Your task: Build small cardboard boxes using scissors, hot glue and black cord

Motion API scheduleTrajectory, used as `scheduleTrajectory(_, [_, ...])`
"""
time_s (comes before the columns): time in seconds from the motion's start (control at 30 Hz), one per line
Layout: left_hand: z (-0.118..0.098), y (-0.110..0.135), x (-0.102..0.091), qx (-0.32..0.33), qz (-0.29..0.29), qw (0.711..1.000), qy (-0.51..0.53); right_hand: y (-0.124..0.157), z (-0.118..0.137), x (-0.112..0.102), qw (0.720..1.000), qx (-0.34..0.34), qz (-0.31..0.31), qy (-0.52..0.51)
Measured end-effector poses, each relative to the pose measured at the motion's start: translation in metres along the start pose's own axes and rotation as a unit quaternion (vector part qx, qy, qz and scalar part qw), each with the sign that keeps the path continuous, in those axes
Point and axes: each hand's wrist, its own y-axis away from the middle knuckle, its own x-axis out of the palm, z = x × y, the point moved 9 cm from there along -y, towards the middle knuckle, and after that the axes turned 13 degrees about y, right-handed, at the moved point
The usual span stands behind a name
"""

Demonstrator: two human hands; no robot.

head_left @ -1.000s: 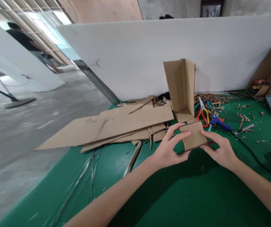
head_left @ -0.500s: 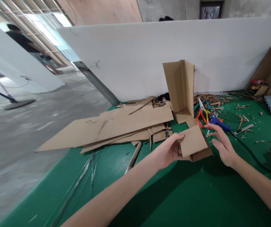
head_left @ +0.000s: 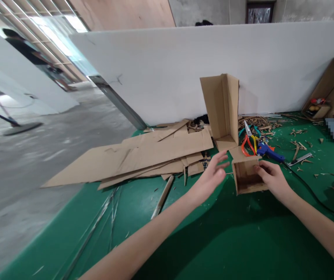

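A small brown cardboard box [head_left: 247, 175] has its open side facing me. My right hand [head_left: 272, 179] grips it at the right wall, thumb inside. To the left, my left hand [head_left: 210, 179] is apart from the box, fingers spread with nothing in them. Just behind the box lie orange-and-yellow-handled scissors [head_left: 250, 142] and a blue glue gun [head_left: 270, 152] with a black cord. A tall folded cardboard piece [head_left: 222, 109] stands upright farther back, near the white wall.
Flat cardboard sheets [head_left: 155, 155] are stacked on the left of the green table [head_left: 228, 241]. Cardboard scraps [head_left: 260, 122] lie along the white wall [head_left: 161, 70]. A metal ruler or blade [head_left: 300, 159] and a larger cardboard box [head_left: 327, 89] are at right. A person [head_left: 27, 50] is at far left.
The small box has passed from my left hand to my right and turned so its open side faces me. My left hand has let go and opened.
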Motion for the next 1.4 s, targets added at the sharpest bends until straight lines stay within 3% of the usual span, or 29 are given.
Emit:
scheduleTrajectory(0.07, [-0.014,0.005,0.005,0.083,0.026,0.988,-0.130,0.000,-0.007,0.005,0.998,0.047,0.019,-0.035])
scheduleTrajectory(0.2, [-0.014,0.008,0.017,0.072,0.063,0.966,-0.240,0.004,-0.014,0.019,0.990,0.092,0.063,-0.083])
scheduleTrajectory(0.47, [-0.002,0.007,0.013,0.036,0.027,0.985,-0.169,0.007,-0.011,0.027,0.985,0.082,0.095,-0.118])
scheduleTrajectory(0.77, [-0.008,0.005,0.012,0.051,0.025,0.971,-0.234,0.002,0.000,0.012,0.999,0.007,0.044,-0.020])
scheduleTrajectory(0.93, [-0.006,0.005,0.007,0.060,0.016,0.958,-0.280,0.002,-0.005,0.012,0.999,0.001,0.043,0.017])
scheduleTrajectory(1.03, [-0.010,0.006,0.002,0.076,-0.009,0.953,-0.292,0.003,0.001,0.005,0.997,-0.051,0.023,0.050])
scheduleTrajectory(1.2, [-0.015,0.005,-0.008,0.080,-0.048,0.945,-0.312,0.013,0.026,-0.005,0.972,-0.209,-0.011,0.110])
scheduleTrajectory(1.4, [-0.004,0.000,-0.018,0.030,-0.064,0.944,-0.323,0.017,0.031,0.001,0.934,-0.251,-0.001,0.252])
